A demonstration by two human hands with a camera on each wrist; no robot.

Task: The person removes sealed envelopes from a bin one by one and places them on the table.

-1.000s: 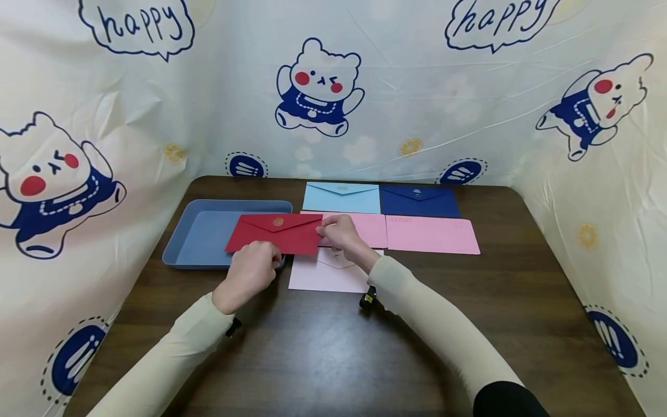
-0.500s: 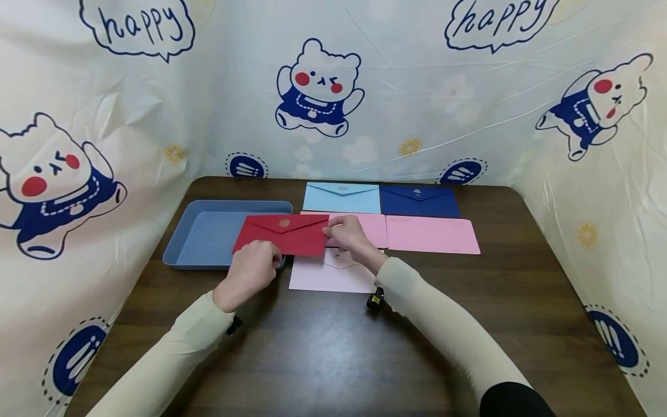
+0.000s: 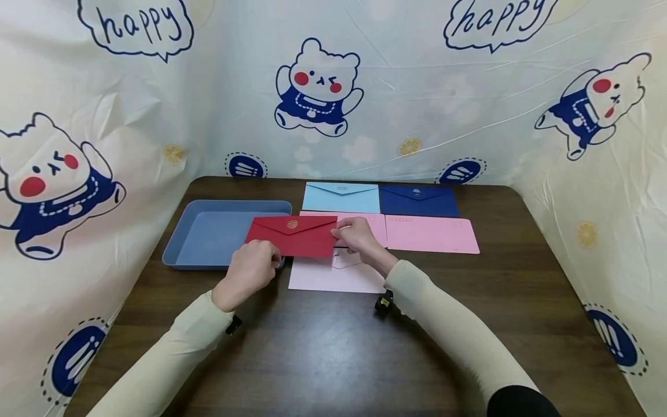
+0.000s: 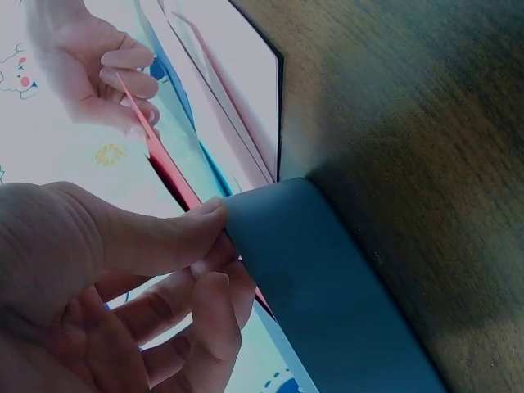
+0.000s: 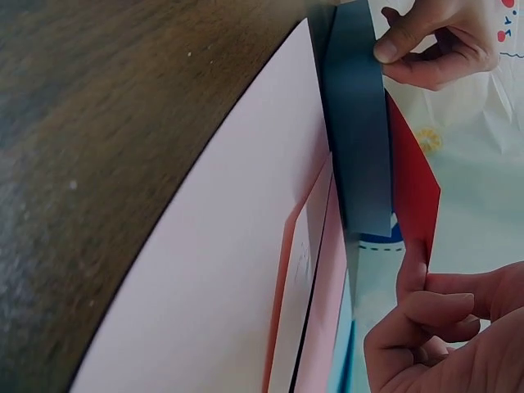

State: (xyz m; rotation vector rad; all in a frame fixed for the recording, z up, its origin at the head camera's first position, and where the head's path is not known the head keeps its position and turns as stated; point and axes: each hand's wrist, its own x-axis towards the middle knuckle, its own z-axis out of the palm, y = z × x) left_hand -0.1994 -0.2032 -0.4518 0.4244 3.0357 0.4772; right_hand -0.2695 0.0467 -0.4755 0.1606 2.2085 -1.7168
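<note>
My right hand [image 3: 359, 236] pinches the right edge of a red envelope [image 3: 297, 237] with a gold seal on its flap. The envelope hangs over the right end of a blue tray [image 3: 208, 266] and the envelopes beside it. At the tray's near right corner, my left hand [image 3: 253, 267] holds the rim. In the left wrist view its thumb [image 4: 164, 239] lies on the outer wall, with the fingers curled behind the rim. The right wrist view shows the red envelope [image 5: 417, 184] rising above the tray wall [image 5: 360, 147].
Right of the tray lie a light blue envelope [image 3: 341, 198], a dark blue envelope [image 3: 419, 200], two pink envelopes [image 3: 432, 235] and a pale pink envelope [image 3: 323, 275]. They rest on a dark wooden table [image 3: 323, 359] with a printed curtain [image 3: 396, 104] around it.
The right hand has drawn the red envelope to the right, so more of the tray's inside shows. The left hand has stayed at the tray's corner.
</note>
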